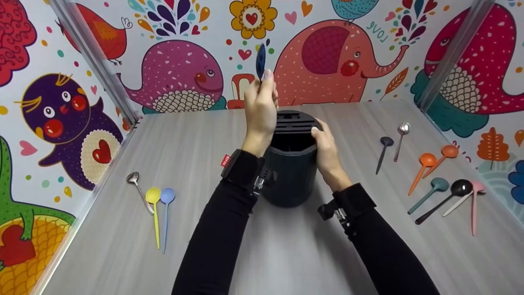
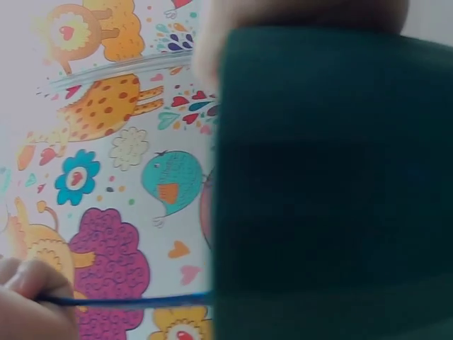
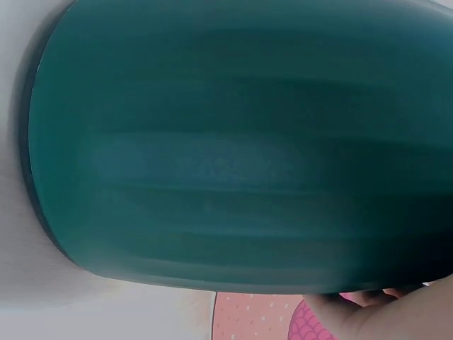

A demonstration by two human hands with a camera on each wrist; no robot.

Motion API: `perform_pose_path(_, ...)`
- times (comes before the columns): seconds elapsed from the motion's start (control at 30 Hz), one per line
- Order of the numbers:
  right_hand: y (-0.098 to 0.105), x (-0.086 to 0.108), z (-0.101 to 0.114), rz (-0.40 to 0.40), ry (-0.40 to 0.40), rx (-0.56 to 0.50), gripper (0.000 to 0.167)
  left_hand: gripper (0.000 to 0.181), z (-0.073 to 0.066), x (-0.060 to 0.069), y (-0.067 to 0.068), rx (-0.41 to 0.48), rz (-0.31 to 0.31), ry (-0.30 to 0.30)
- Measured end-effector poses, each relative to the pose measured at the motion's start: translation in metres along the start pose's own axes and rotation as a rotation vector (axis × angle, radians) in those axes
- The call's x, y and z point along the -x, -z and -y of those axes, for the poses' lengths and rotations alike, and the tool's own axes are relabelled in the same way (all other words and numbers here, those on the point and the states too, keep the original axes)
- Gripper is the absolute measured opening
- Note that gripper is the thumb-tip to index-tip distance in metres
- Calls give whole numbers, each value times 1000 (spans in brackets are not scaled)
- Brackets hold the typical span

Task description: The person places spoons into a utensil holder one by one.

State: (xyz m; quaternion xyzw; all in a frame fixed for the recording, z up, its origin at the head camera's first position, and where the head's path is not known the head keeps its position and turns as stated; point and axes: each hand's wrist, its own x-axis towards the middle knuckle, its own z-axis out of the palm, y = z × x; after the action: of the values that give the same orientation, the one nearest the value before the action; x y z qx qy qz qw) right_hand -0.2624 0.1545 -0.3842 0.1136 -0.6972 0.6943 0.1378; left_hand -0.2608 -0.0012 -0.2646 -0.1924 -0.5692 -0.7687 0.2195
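Note:
A dark green container [image 1: 289, 180] with a black slotted top [image 1: 292, 119] stands upright mid-table; its front part is open and dark inside. My left hand [image 1: 261, 108] is raised at its left, pinching a dark blue utensil [image 1: 260, 61] that points up in the head view. The left wrist view shows the same hand [image 2: 35, 301] with the thin blue utensil [image 2: 134, 302] crossing toward the container [image 2: 333, 184]. My right hand [image 1: 329, 153] grips the container's right rim, thumb on top; in the right wrist view its fingers lie along the container [image 3: 233, 156].
At left lie a metal spoon [image 1: 141, 190], a yellow spoon [image 1: 154, 196] and a blue spoon [image 1: 167, 196]. Several more spoons lie at right, among them an orange one [image 1: 428, 159], a teal one [image 1: 439, 184] and a black one [image 1: 461, 187]. Patterned walls [image 1: 245, 94] border the table.

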Motion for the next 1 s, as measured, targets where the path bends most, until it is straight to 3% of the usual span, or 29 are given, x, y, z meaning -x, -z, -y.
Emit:
perform_pose_path(0.17, -1, 1, 0, 3, -3, -3, 51, 40, 14, 6, 0, -12, -2, 63)
perform_pose_path(0.6, -2, -1, 2, -8, 6, -15, 50, 37, 35, 13, 4, -81, 10, 117)
perform_pose_path(1.0, 0, 0, 2, -1, -12, -4, 53, 37, 40, 15, 5, -193, 25, 104)
